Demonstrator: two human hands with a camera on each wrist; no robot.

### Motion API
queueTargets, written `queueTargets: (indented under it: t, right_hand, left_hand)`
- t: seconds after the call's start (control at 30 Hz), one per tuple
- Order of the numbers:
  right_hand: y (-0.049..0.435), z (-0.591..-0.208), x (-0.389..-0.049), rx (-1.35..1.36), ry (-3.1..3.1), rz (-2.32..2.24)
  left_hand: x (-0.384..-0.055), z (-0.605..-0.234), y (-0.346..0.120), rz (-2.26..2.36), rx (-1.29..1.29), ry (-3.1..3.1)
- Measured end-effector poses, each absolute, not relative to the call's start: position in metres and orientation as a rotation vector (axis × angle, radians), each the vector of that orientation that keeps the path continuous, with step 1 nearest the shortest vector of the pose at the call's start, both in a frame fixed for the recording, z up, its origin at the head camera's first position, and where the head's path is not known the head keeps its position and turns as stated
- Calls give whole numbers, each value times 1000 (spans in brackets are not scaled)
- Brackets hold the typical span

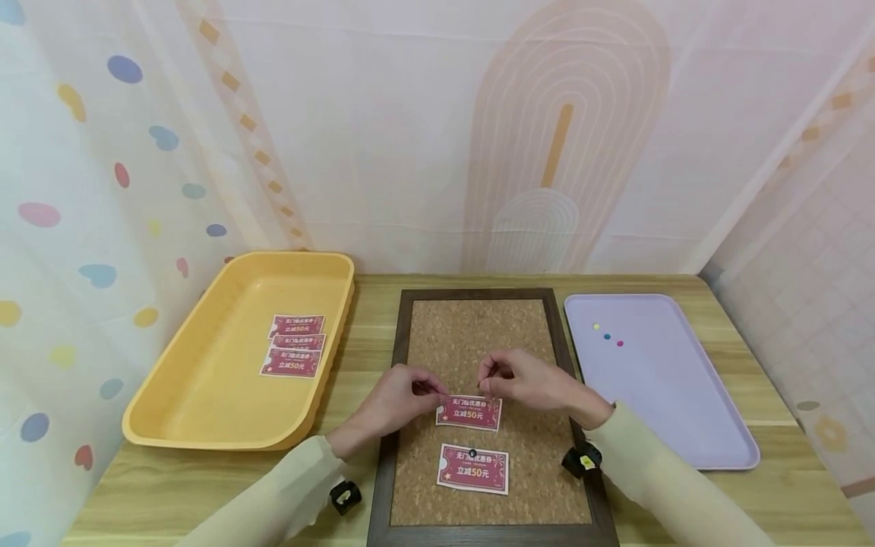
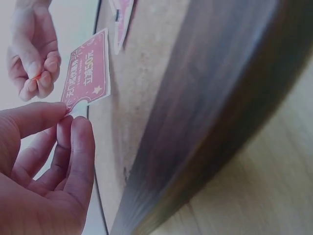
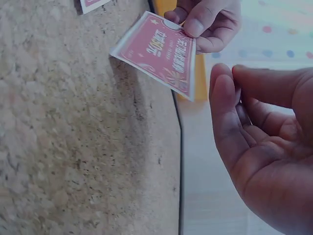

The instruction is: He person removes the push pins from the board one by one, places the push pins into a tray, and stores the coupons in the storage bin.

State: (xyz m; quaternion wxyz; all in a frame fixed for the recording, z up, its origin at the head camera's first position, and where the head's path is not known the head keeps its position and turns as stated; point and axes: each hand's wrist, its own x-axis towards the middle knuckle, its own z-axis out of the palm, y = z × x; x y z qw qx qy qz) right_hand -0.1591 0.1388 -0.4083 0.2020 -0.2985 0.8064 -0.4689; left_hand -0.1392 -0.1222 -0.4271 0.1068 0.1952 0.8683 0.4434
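My left hand (image 1: pixel 405 396) pinches the upper left corner of a red-and-white paper coupon (image 1: pixel 468 415) between thumb and fingers. In the right wrist view the coupon tilts up off the corkboard (image 3: pixel 98 147) and casts a shadow on it. Close to its upper right corner, my right hand (image 1: pixel 529 380) pinches a tiny orange-red pushpin (image 2: pixel 36 77), mostly hidden by the fingertips. Below, a second coupon (image 1: pixel 472 475) lies on the board with a dark round-headed pushpin (image 1: pixel 472 453) at its top middle.
A yellow tray (image 1: pixel 205 433) on the left holds several overlapping coupons (image 1: pixel 294 363). On the right, a lilac tray (image 1: pixel 663 387) holds a yellow pushpin (image 1: pixel 596 327), a blue one and a pink one. The board's dark wooden frame (image 1: pixel 403 342) borders the cork.
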Motion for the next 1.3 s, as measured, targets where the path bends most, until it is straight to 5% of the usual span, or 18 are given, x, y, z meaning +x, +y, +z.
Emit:
queueTargets:
  t: [1.3]
  right_hand:
    - [206, -380, -143, -663, 2602, -1514]
  left_hand:
    - [-134, -383, -163, 1544, 353, 2638]
